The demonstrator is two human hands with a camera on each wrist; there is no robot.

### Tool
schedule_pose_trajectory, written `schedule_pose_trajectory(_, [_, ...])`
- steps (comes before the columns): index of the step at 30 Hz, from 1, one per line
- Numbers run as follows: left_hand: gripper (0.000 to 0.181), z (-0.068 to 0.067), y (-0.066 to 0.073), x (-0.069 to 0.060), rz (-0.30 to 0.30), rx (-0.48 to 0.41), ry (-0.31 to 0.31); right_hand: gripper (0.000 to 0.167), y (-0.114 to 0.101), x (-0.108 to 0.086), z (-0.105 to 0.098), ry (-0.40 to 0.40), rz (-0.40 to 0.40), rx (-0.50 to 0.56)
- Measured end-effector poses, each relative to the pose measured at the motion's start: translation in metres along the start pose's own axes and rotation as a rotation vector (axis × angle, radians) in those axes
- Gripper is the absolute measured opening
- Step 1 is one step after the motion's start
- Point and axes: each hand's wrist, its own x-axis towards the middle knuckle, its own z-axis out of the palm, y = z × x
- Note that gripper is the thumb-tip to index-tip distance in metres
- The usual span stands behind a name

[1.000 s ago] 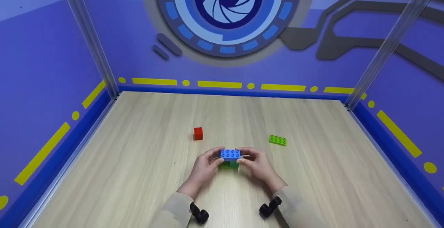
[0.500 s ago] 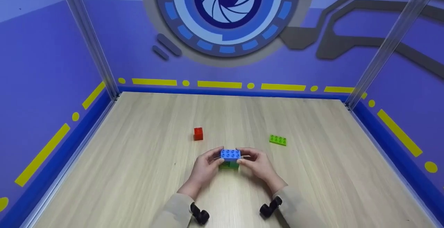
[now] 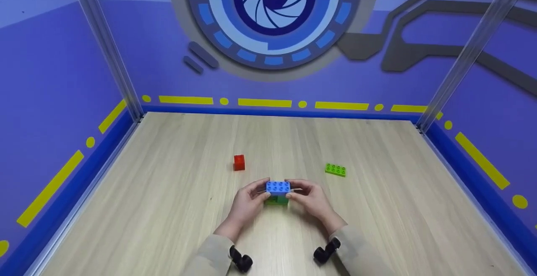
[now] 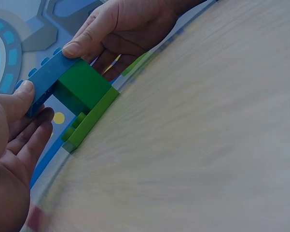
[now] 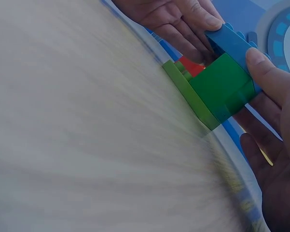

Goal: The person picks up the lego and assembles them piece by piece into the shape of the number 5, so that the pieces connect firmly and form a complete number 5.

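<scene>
Between both hands is a blue brick (image 3: 278, 188) with studs on top. My left hand (image 3: 247, 202) pinches its left end, and my right hand (image 3: 311, 200) pinches its right end, thumbs on the near side. Under the blue brick's right half stands a dark green block (image 4: 84, 84), which sits on a lime green plate (image 4: 92, 121). Left of the block, the plate's bare studs show in the left wrist view, with a gap between them and the overhanging blue brick. In the right wrist view the green block touches the blue brick's underside.
A red brick (image 3: 239, 162) stands on the wooden table (image 3: 176, 192), beyond my left hand. Farther right lies a second lime green plate (image 3: 335, 170). Blue-purple panels (image 3: 147, 45) wall in the table's back and sides.
</scene>
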Motion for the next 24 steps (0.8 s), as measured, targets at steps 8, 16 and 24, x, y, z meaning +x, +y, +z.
schedule_pose_trajectory(8, [0.045,0.0001,0.0,0.0001,-0.003,-0.022,-0.002,0.042,-0.0013,-0.0006,0.0003,0.003,-0.007,0.003])
schedule_pose_trajectory(16, [0.045,-0.0003,-0.0001,-0.0002,0.003,-0.057,-0.007,0.042,-0.0014,0.0,0.0005,0.013,0.031,-0.003])
schedule_pose_trajectory(24, [0.046,-0.0002,-0.0011,0.0001,0.01,-0.056,-0.006,0.043,-0.0019,0.0001,0.0003,0.014,0.042,0.003])
